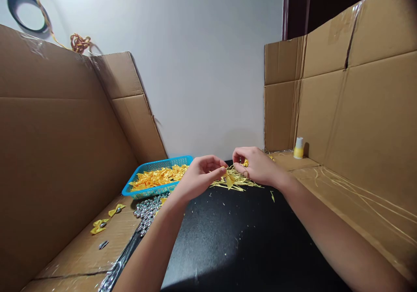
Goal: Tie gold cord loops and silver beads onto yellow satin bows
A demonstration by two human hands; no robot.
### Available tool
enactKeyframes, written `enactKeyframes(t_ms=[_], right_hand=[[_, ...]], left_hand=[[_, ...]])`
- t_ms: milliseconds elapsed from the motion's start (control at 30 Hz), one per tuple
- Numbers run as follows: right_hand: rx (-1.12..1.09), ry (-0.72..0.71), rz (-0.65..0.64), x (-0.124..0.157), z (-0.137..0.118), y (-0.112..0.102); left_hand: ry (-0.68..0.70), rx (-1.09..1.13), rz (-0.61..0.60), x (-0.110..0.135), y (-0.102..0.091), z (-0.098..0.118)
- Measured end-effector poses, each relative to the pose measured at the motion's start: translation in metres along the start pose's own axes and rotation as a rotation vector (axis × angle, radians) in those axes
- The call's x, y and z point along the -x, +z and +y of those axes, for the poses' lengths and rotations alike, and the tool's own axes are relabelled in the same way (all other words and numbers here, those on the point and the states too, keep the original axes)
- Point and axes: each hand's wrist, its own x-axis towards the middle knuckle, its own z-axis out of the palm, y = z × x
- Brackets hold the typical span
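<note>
My left hand (202, 174) pinches a small yellow ribbon bow (230, 180) between thumb and fingertips, above the far part of the black tabletop. Close on its right, my right hand (256, 165) has thumb and fingers closed on a thin yellow strand, partly hidden by the fingers. Beneath both hands lies a loose pile of thin yellow strips (239, 182). To the left stands a blue plastic basket (127, 192) filled with yellow ribbon bows (159, 177). Shiny silver beads (148, 210) are heaped in front of it, partly behind my left forearm.
Cardboard walls (52, 153) rise on both sides, with a white wall (208, 74) behind. At the right back stands a yellow and white thread spool (298, 148); long strands (365, 192) trail nearby. Yellow bows with silver beads (99, 226) lie on the left cardboard.
</note>
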Motion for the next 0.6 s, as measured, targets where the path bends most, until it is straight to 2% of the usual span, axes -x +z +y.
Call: enactKeyframes(t_ms=[133,333,433,600], right_hand=[[0.027,0.068,-0.001,-0.005,0.021,0.001],[0.043,0.189,-0.108,-0.007,0.046,-0.003],[0.020,0.211,-0.187,-0.005,0.042,-0.009],[-0.020,0.172,-0.177,0.001,0.023,-0.025]], left_hand=[[-0.003,0.006,-0.006,0.001,-0.001,0.001],[-0.004,-0.007,-0.002,0.002,-0.002,0.000],[0.010,-0.035,0.009,0.002,-0.002,-0.001],[0.023,-0.081,0.026,0.001,-0.002,-0.003]])
